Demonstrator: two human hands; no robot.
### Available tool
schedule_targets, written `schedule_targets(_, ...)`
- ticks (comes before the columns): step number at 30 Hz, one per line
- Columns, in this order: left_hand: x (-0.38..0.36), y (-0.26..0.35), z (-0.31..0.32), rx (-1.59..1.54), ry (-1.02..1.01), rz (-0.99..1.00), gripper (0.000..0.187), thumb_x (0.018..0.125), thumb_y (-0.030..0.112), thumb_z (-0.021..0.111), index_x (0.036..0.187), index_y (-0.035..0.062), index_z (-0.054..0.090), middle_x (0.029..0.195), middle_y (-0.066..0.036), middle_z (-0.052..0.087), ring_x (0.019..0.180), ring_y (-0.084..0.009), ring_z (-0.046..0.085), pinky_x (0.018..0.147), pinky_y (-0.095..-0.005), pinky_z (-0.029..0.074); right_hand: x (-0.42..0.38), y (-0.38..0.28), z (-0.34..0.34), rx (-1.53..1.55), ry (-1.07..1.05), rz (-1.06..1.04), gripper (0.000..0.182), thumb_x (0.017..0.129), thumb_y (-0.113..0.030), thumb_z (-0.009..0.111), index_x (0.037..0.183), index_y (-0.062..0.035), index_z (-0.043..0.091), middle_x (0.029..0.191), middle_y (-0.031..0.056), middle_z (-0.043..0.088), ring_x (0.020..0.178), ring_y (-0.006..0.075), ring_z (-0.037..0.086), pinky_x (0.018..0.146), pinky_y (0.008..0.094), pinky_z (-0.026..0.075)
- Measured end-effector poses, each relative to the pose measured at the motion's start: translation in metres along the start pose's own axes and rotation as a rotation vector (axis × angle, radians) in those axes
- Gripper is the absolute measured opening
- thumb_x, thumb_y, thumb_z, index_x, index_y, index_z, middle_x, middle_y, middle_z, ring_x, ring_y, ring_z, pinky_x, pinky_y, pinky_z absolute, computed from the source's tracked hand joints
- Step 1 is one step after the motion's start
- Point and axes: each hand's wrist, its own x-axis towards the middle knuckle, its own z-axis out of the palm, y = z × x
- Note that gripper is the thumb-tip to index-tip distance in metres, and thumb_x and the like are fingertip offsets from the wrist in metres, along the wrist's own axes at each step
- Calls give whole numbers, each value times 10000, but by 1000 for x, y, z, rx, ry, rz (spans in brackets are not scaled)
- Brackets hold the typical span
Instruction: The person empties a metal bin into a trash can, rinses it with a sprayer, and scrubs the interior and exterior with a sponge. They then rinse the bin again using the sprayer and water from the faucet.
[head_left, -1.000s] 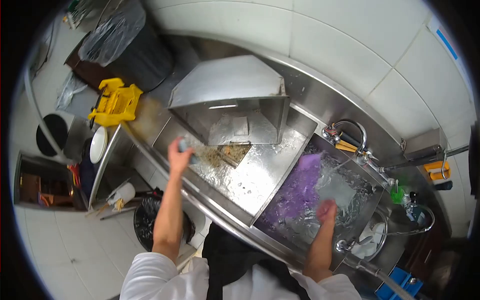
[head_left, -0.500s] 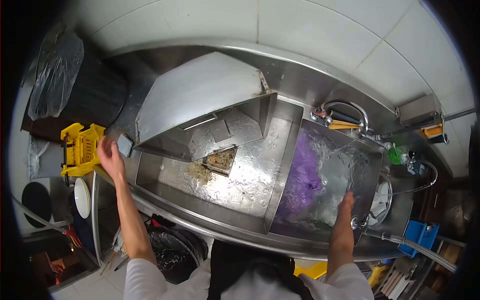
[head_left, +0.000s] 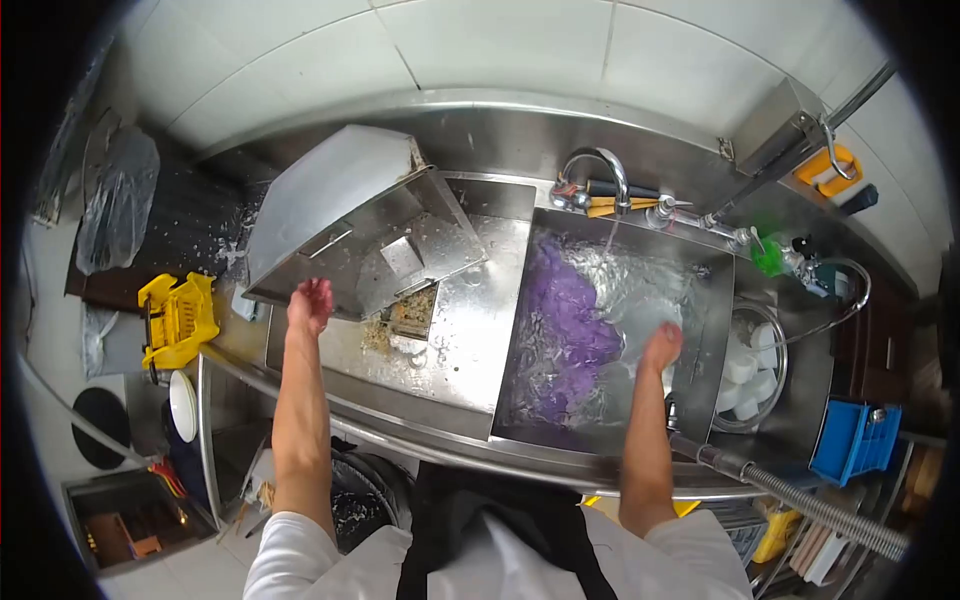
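Note:
My left hand point(head_left: 312, 306) is open, fingers slightly bent and apart, right at the near lower edge of a large stainless steel box with sloped sides point(head_left: 335, 195). The box stands tilted in the left sink basin point(head_left: 465, 345). Below its opening sits a small metal strainer tray point(head_left: 412, 312) with brown food scraps, some spilled beside it. My right hand point(head_left: 662, 346) is over the water of the middle basin point(head_left: 715, 330), its fingers hidden from view. A purple cloth-like thing point(head_left: 570, 320) lies under the water there.
A curved tap point(head_left: 605, 160) runs into the middle basin. On the right are a round container of white pieces point(head_left: 745, 375), a metal spray hose point(head_left: 790, 495) and a blue basket point(head_left: 850, 440). A yellow mop wringer point(head_left: 180, 318) stands left, a black bin point(head_left: 365, 500) below.
My left hand has moved from beside the yellow wringer to the steel box's near edge. My right hand stays over the water. The whole view has shifted to the right.

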Motion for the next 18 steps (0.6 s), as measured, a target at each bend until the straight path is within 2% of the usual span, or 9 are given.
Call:
schedule_targets(2,-23,-7,5,-4,59,-9,311,982,270,455,1175,36,528,1146,-128,628,956,-248,656,730,-350,564,-2,8,-29,-217,181,667,363,924,-311,547,1036,28,615,867,133,671,691,259,619,669,394,523)
schedule_targets(5,-60,-16,49,109,-98,202,333,956,324,538,1156,58,554,1200,-125,597,1015,-249,628,792,-345,538,-43,-57,13,861,-1020,1184,374,895,-320,580,1032,26,618,985,179,673,852,291,667,762,384,570)
schedule_targets(6,-79,-10,73,99,-98,210,333,956,324,538,1156,58,554,1200,-125,597,1015,-249,628,792,-345,538,-81,-140,30,879,-973,1079,396,920,-302,564,1116,40,597,1085,187,656,1010,301,638,891,421,531)
schedule_targets(8,-125,-3,120,-105,-429,249,377,944,367,581,1135,42,561,1139,-118,619,994,-238,632,808,-346,539,-137,-296,38,906,-1259,936,441,968,-296,536,1255,39,526,1248,187,588,1175,303,565,1012,416,454)
schedule_targets(9,-114,0,123,-103,-428,236,377,944,367,581,1135,42,561,1139,-118,619,994,-238,632,808,-346,539,-139,-316,38,901,-1246,942,441,968,-296,536,1255,39,526,1248,187,588,1175,303,565,1012,416,454)
schedule_targets(11,-84,15,129,65,-116,337,496,930,444,604,1114,-13,551,1050,-122,648,918,-227,656,763,-329,558,-135,-336,39,945,-1268,961,446,965,-326,552,1260,9,531,1286,163,563,1207,271,534,1038,402,417)
schedule_targets(14,-85,6,131,156,-67,536,593,921,514,587,1064,-60,541,962,-141,658,823,-242,686,651,-316,584,-71,-223,11,485,-756,533,434,956,-308,576,1271,-15,522,1240,112,573,1175,197,517,1003,367,406)
schedule_targets(16,-83,-6,146,100,197,635,608,944,515,536,1073,-76,483,935,-184,642,771,-313,703,532,-361,599,-21,-89,-5,96,-268,296,469,956,-349,549,1281,-13,516,1222,138,590,1140,232,545,986,397,426)
schedule_targets(18,-85,-19,158,-4,274,670,588,960,514,502,1119,-51,463,982,-182,636,760,-327,697,552,-392,605,-5,-10,-18,-176,-26,447,506,956,-390,521,1291,-12,510,1203,164,606,1106,268,573,968,426,445)
